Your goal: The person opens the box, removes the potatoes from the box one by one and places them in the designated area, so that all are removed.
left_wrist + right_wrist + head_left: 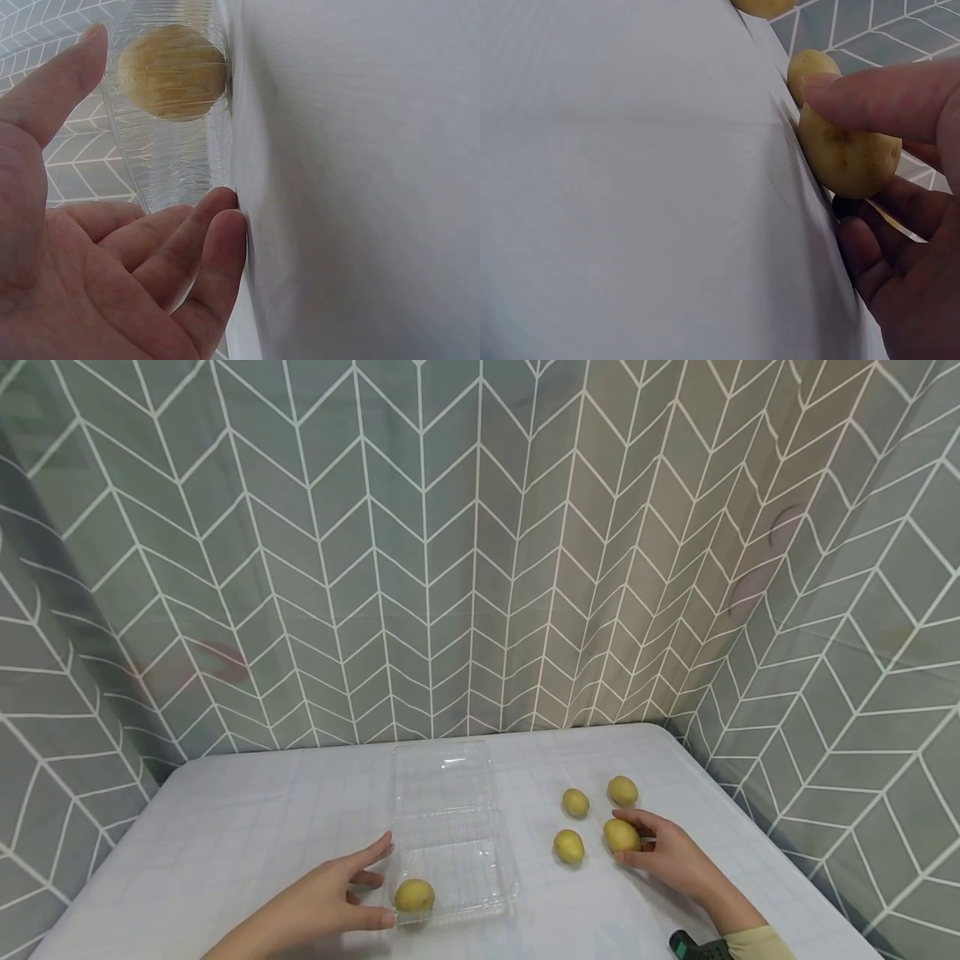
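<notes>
A clear plastic clamshell box [457, 868] lies with its lid [442, 777] folded back, and one yellow potato [414, 896] sits in its front left corner. My left hand [330, 893] is at the box's left side, thumb by the front corner and fingers spread along the wall. In the left wrist view, the potato [172, 73] shows through the ribbed clear wall. My right hand [671, 856] grips another potato [621, 836] between thumb and fingers, low over the table. The right wrist view shows the thumb [877, 97] across that potato's top [847, 157].
Three more potatoes lie near the right hand: one at the back right [622, 791], one at the back left [575, 802] and one to the left [568, 847]. A white cloth covers the table [247, 827]. Patterned curtains [450, 568] hang behind and beside it.
</notes>
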### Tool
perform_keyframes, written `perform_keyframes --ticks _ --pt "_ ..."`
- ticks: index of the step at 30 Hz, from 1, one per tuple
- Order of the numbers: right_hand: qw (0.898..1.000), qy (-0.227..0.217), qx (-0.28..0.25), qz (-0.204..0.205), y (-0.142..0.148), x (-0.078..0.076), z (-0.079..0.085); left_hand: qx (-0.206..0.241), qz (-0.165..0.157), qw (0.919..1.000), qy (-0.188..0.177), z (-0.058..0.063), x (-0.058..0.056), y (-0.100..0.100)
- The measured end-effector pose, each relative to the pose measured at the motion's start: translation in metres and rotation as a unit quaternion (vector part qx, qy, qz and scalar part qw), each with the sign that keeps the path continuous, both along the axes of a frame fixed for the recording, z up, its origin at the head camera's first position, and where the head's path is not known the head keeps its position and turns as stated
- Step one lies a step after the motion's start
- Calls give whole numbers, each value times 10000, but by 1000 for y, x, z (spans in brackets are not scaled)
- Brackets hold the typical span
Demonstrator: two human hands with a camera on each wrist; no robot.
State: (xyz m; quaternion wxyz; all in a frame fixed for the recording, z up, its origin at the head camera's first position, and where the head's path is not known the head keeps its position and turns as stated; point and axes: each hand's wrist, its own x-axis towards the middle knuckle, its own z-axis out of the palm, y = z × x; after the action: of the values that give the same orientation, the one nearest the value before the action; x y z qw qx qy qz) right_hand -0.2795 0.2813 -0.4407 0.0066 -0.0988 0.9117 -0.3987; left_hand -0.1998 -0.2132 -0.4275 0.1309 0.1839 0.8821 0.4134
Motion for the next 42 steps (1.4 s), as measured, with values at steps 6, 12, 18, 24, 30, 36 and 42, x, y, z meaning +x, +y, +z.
perform_keyframes --ticks 6,12,18,24,30,36,42 --pt "9999 -106 -130 27 3 -2 -4 -18 38 9999 -136 -2 -1 0" --pt "9997 -106 -163 166 4 0 -8 -15 14 9998 -199 0 0 0" --pt "9998 -105 -159 88 3 0 -7 -14 87 9997 -249 2 1 0" --pt "9998 -104 -149 111 3 1 -6 16 92 9997 -247 1 2 0" --pt "9997 -157 -201 21 4 1 -6 33 28 9999 -135 0 1 0" --pt "9995 -118 -293 29 5 0 -8 6 -59 9999 123 0 -1 -1" --pt "9997 -102 -235 -3 4 -2 -8 14 -112 9997 231 0 -1 -1"
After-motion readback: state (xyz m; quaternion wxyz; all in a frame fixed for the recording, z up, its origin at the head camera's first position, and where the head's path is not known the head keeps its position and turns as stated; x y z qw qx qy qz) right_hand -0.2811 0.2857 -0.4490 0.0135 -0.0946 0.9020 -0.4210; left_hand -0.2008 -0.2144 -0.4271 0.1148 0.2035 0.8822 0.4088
